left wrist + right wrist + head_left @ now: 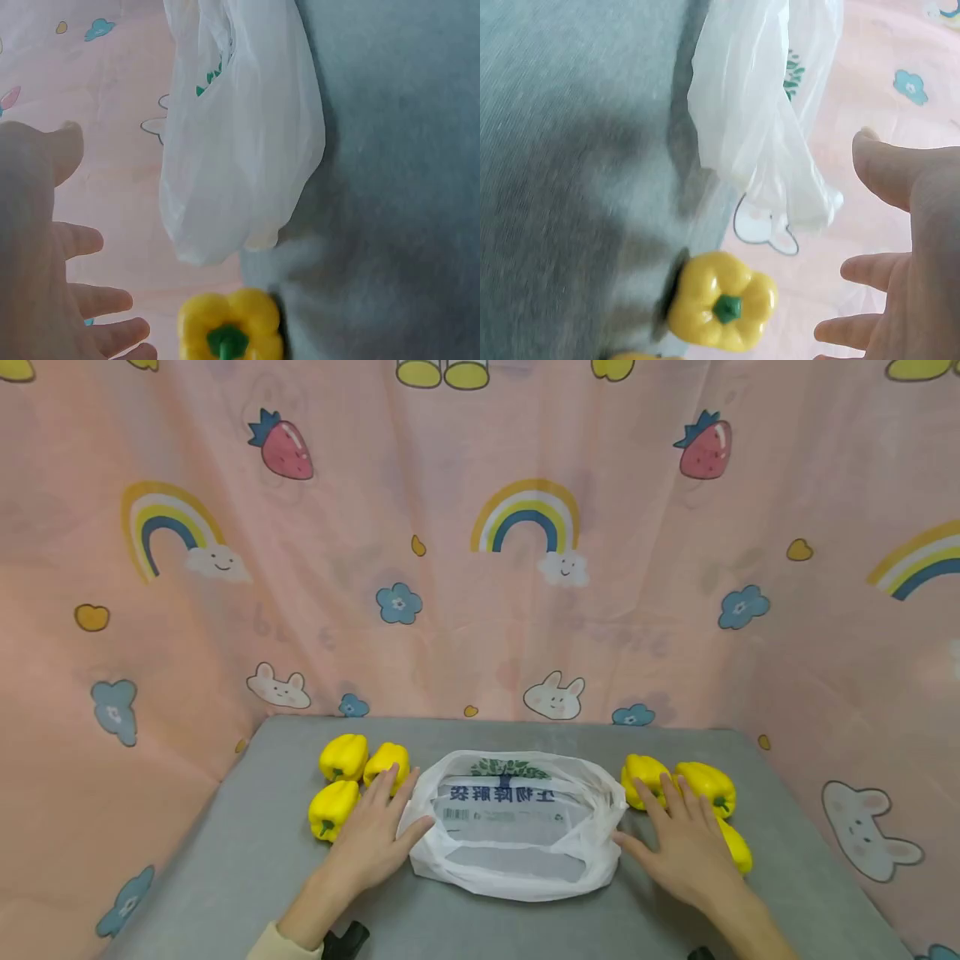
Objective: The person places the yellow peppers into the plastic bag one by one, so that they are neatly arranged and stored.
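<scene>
A white plastic bag (517, 887) with green and blue print stands with its mouth spread wide in the middle of the table. My left hand (377, 837) is beside the bag's left side, fingers extended and holding nothing. Three yellow bell peppers (332, 811) lie to the left of that hand, partly covered by its fingers in the head view. On the bag's other side my right hand (686, 852) hovers with spread fingers, also holding nothing. Near it lie three more yellow peppers (705, 787), one partly hidden behind the hand. Both wrist views show a gap between palm and bag (247, 135).
The grey tabletop (225, 868) carries the bag and peppers. A pink curtain (480, 635) printed with rainbows, strawberries and rabbits hangs behind the table and along both sides. Black wrist gear (347, 941) shows by the left sleeve.
</scene>
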The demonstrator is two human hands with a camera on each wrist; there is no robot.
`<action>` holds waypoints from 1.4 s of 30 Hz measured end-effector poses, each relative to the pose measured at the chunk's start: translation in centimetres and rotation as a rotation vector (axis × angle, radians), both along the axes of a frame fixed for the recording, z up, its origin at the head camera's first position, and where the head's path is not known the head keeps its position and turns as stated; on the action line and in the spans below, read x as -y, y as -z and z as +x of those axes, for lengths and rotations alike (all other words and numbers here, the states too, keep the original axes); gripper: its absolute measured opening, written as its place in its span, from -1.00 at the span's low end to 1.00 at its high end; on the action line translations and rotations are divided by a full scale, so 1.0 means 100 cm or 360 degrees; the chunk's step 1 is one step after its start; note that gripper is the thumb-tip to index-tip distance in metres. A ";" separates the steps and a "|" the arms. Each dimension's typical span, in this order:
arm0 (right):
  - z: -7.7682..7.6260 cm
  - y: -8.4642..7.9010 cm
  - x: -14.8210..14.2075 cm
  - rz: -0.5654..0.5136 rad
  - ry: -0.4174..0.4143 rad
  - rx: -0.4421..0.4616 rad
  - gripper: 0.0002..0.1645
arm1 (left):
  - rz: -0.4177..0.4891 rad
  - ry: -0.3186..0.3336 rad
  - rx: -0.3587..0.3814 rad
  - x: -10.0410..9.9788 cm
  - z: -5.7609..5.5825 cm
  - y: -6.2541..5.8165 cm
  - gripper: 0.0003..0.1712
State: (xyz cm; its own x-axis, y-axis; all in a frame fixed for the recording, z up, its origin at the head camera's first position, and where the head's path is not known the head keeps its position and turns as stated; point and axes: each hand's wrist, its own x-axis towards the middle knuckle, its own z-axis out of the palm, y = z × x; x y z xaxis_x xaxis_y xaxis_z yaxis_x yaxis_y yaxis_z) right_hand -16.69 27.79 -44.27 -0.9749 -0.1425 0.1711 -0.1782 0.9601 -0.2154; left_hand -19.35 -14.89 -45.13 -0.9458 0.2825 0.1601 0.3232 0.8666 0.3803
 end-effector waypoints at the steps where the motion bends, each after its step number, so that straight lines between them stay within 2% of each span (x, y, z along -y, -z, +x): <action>1: 0.001 0.000 -0.002 -0.0011 0.0003 -0.0007 0.12 | 0.0024 -0.0008 0.0018 -0.001 0.000 0.001 -0.13; 11: 0.004 -0.010 -0.025 -0.0083 0.0060 -0.0098 0.02 | 0.0260 -0.0046 0.0050 -0.014 -0.006 0.006 -0.25; 21: 0.010 -0.010 -0.051 -0.0341 0.0153 0.0035 -0.04 | 0.0429 -0.0003 0.0163 -0.017 -0.014 0.020 -0.28; 31: 0.010 -0.006 -0.075 -0.0394 0.0190 0.0146 -0.08 | 0.0644 -0.0016 0.0359 -0.016 -0.023 0.028 -0.28; 36: 0.010 -0.003 -0.086 -0.0409 0.0223 0.0222 -0.07 | 0.0781 -0.0002 0.0413 -0.016 -0.028 0.034 -0.30; 42: 0.011 0.000 -0.093 -0.0405 0.0240 0.0265 -0.09 | 0.0860 0.0033 0.0449 -0.016 -0.030 0.036 -0.34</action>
